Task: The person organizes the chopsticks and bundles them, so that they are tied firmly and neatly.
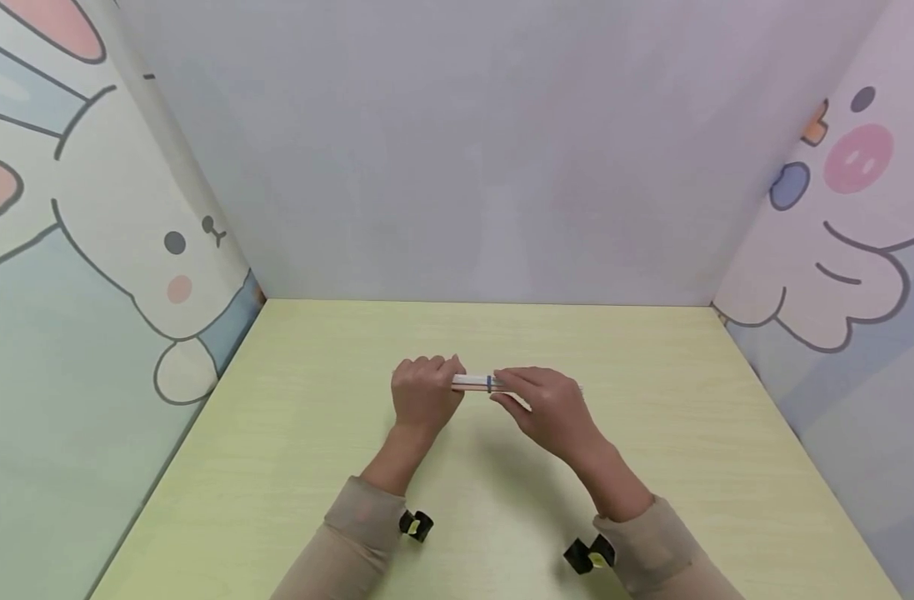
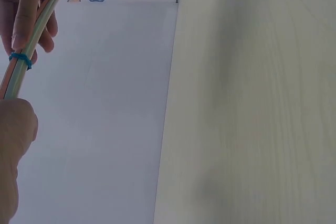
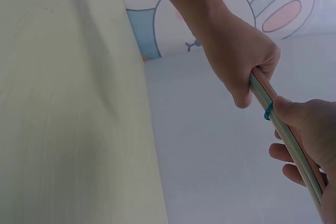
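Observation:
Above the table, a bundle of thin, straight sticks (image 1: 467, 382) runs level between both hands. Pale green and pinkish-orange lengths show side by side in the wrist views, though what kind of sticks they are is unclear. A blue band (image 3: 269, 111) circles the bundle near its middle. My left hand (image 1: 425, 393) grips the left part in a fist, hiding that end. Just right of the band, my right hand (image 1: 556, 410) holds the bundle between thumb and fingers, the thumb tip next to the band (image 2: 21, 60).
Beneath the hands lies a pale yellow-green tabletop (image 1: 292, 467). A plain grey wall (image 1: 486, 167) stands behind it, with cartoon-printed panels (image 1: 67, 400) on the left and right. Each sleeve has a small black device (image 1: 417, 526) near its cuff.

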Motion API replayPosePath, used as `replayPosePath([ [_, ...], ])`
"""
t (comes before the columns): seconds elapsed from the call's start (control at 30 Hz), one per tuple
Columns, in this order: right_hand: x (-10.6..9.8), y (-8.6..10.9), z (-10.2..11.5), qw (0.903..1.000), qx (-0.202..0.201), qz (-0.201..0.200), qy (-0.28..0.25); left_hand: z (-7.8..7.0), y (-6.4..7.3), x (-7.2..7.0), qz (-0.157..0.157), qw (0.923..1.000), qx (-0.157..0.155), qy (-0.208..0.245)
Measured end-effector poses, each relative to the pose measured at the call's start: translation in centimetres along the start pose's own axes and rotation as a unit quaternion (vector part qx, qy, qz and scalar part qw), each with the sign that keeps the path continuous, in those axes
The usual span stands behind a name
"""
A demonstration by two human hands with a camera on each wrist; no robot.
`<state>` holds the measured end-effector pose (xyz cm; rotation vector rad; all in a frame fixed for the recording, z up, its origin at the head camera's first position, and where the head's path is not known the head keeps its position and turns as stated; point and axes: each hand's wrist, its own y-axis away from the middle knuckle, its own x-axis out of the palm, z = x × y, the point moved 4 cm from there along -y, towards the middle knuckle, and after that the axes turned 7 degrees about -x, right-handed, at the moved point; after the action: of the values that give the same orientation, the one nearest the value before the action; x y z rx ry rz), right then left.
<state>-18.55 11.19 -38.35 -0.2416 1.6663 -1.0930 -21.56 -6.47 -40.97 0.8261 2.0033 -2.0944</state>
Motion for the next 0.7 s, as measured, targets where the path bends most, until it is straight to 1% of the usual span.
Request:
replayPosePath([
  [0.13, 0.3, -0.3, 0.2, 0.9999, -0.013, 0.007, 0.0, -0.2, -0.1, -0.1, 0.0, 1.0, 0.001, -0.002],
  [0.3, 0.6, -0.5, 0.4, 0.9999, -0.014, 0.002, 0.004, -0.5, -0.2, -0.2, -0.006, 0.9999, -0.007, -0.003],
  [0.5, 1.2, -0.5, 0.5, 0.9996, -0.018, 0.02, 0.006, -0.9, -0.1, -0.2, -0.006, 1.0, 0.002, -0.007],
  [0.6, 0.9, -0.3, 0.3, 0.9998, -0.013, 0.018, 0.002, -0.6, 0.1, -0.2, 0.0, 1.0, 0.002, -0.008],
  [0.7, 0.4, 0.1, -0.3, 1.0, -0.004, 0.006, 0.005, -0.1, 0.2, -0.1, 0.009, 0.9999, -0.007, -0.008],
])
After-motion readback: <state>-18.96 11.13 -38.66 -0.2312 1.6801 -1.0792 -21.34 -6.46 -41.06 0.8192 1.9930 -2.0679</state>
